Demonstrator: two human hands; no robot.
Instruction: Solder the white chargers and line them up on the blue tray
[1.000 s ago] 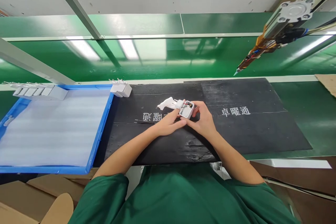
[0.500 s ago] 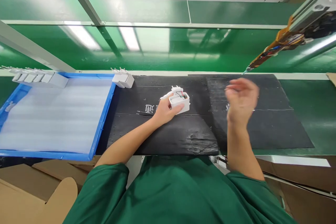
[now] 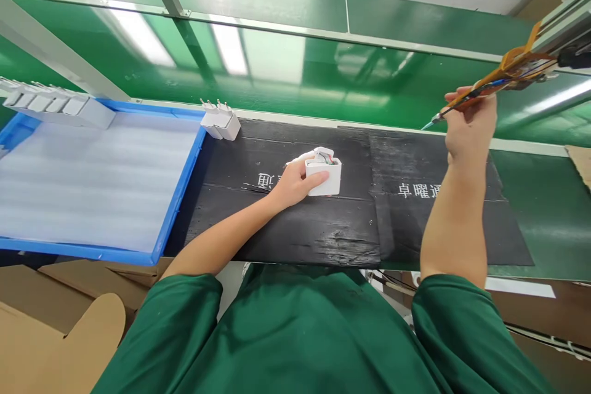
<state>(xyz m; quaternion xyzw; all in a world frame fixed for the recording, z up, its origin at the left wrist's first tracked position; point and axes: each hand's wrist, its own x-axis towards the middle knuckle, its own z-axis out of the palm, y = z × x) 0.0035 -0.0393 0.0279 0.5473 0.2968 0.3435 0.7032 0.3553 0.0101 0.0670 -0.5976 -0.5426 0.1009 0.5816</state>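
My left hand [image 3: 292, 184] grips a white charger shell [image 3: 324, 176] that stands on the black mat [image 3: 369, 215], its open top showing coloured wires. My right hand [image 3: 468, 120] is raised at the upper right and closed around the orange-wrapped hanging tool [image 3: 496, 81], whose metal tip points down and left above the mat's far edge.
A blue tray [image 3: 178, 197] lined with white foam lies to the left, with a row of white chargers [image 3: 50, 104] at its far edge. Two more white plugs [image 3: 221, 123] stand at the mat's far left corner. A green conveyor [image 3: 300, 74] runs behind. Cardboard boxes [image 3: 60, 320] sit below left.
My right hand left the charger shell, rose to the upper right and took hold of the hanging tool. My left hand kept the shell and set it upright on the mat.
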